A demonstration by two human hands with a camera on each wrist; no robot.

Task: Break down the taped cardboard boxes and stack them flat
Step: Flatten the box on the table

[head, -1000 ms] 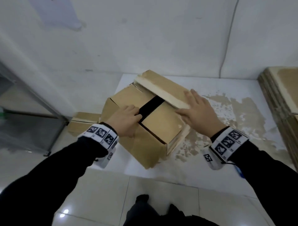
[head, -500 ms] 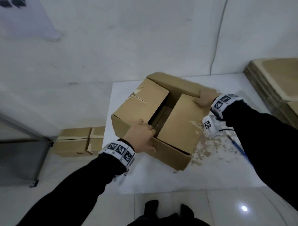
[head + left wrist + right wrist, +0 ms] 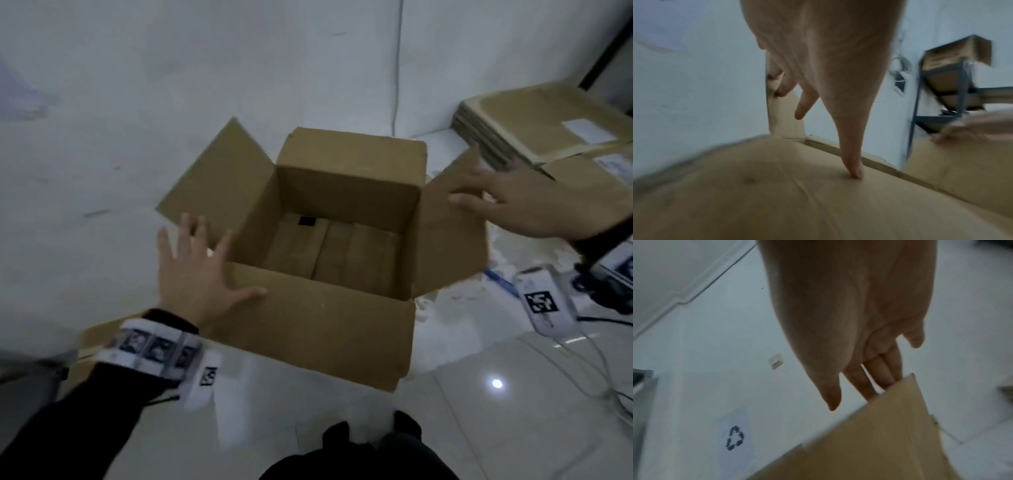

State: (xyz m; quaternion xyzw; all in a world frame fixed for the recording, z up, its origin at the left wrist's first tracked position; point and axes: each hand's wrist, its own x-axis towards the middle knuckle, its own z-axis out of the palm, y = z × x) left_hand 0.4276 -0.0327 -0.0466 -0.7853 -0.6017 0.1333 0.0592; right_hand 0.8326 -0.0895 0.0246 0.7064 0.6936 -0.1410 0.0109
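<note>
Pressing flat with fingers spread, the left hand [image 3: 197, 274] lies across the near left corner of the box [image 3: 308, 329]: its thumb [image 3: 853, 170] touches the near flap, which hangs down the front, and its fingers reach onto the left flap [image 3: 222, 185], which stands raised and angled outward. Nothing is gripped; the fingers are straight and apart. The right hand [image 3: 513, 202] is also spread and holds nothing, its straight fingers [image 3: 879, 374] resting at the outer edge of the right flap [image 3: 452, 233], which is folded out and down to the side.

The box sits top-open on a white table [image 3: 442, 308] against a white wall, all four flaps turned out, the far one upright. Inside, the bottom flaps are closed and a small black piece of tape [image 3: 307, 221] shows at the seam. Behind the right hand lies a stack of flattened cardboard [image 3: 534, 126]. Another closed box [image 3: 92, 339] sits low beyond the left wrist, mostly hidden by it. The wrist views are blurred.

Half a second ago the top flaps were only partly parted, the left hand curled at the near edge and the right gripping the far right corner; now the flaps are thrown wide and both hands have flattened out.
</note>
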